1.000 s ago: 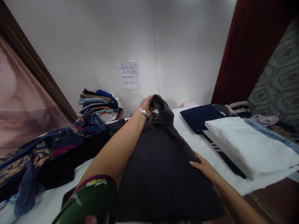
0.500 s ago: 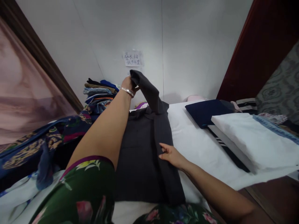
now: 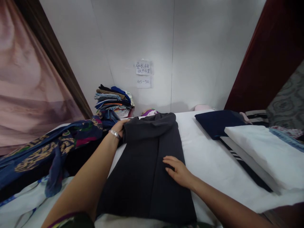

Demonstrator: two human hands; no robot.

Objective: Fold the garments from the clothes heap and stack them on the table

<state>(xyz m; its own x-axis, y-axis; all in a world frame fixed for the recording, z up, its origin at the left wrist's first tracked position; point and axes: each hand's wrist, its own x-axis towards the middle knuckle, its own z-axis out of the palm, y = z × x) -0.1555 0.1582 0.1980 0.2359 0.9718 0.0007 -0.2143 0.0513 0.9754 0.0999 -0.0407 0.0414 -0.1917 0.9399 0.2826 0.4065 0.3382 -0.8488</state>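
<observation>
While the right hand [image 3: 178, 171] touches dark fabric [image 3: 136, 177], the left [image 3: 120, 127] seemingly holds it.

Makeshift clothing work corner, home or workshop (can't tell which). Evidence: white-covered bench [image 3: 199, 161] against pale wall panels [image 3: 201, 57] with visible seams, handwritten paper notes [image 3: 144, 74] stuck up, one reading 45-50, stack of folded clothes [image 3: 114, 101] near them, pink curtain [image 3: 33, 82] on left, gray patterned covering [image 3: 286, 101] far right.
</observation>
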